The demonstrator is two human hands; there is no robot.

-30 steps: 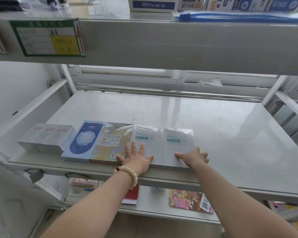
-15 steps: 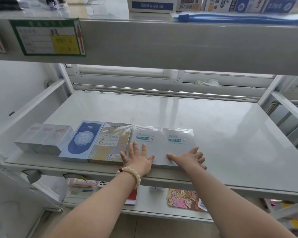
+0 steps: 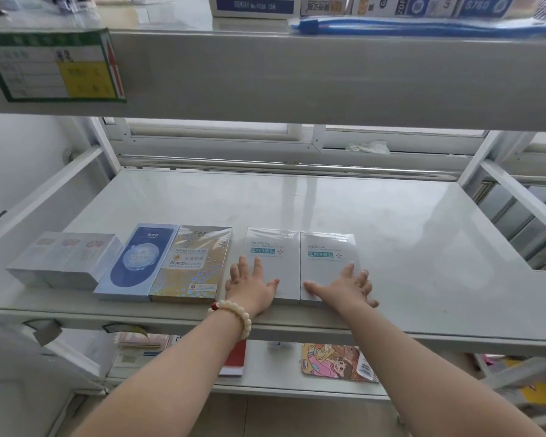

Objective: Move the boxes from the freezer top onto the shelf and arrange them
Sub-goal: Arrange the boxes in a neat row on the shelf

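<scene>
White boxes (image 3: 275, 263) lie under left grip (image 3: 252, 288) and right grip (image 3: 344, 287), fingers spread flat, seemingly pressing.

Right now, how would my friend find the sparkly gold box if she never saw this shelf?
Look along the front edge of the wide white middle shelf. The gold box lies flat there, right beside the blue box and just left of the left hand. Only it glitters with gold holographic dots.

The navy box (image 3: 139, 263) bore a pale oval, the gold box (image 3: 191, 263) shimmering scales, both white boxes (image 3: 273, 263) (image 3: 327, 269) teal labels.
</scene>
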